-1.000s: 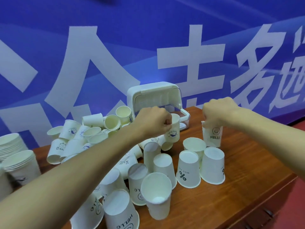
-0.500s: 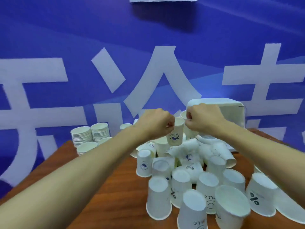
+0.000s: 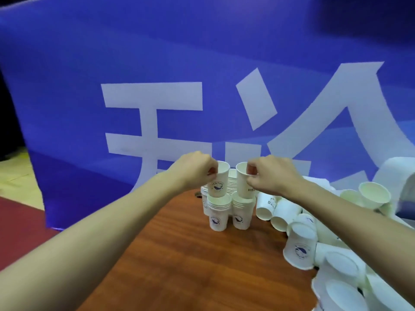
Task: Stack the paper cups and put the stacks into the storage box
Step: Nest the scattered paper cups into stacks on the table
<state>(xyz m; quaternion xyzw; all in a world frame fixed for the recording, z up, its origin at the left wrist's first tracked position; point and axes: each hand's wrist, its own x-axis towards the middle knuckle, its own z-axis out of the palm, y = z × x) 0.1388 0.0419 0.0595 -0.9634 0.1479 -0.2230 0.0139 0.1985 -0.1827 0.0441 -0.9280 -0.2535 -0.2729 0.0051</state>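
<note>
My left hand (image 3: pixel 195 168) pinches the rim of a white paper cup with a whale logo (image 3: pixel 219 182), held upright just above a short stack of cups (image 3: pixel 219 213). My right hand (image 3: pixel 269 173) pinches a second cup printed HELLO (image 3: pixel 243 184) over the neighbouring stack (image 3: pixel 242 212). More stacks (image 3: pixel 232 182) stand behind them. A pile of loose cups (image 3: pixel 301 245) lies to the right. The white storage box (image 3: pixel 395 173) shows only partly at the right edge.
The wooden table (image 3: pixel 179 254) has its left corner near the stacks, with red floor (image 3: pixel 18 223) beyond. A blue banner (image 3: pixel 157 86) with large white characters hangs close behind the table.
The view has swung left. Both hands carried their cups from near the storage box over to the stacks at the table's left corner, and now hold them just above two stacks.
</note>
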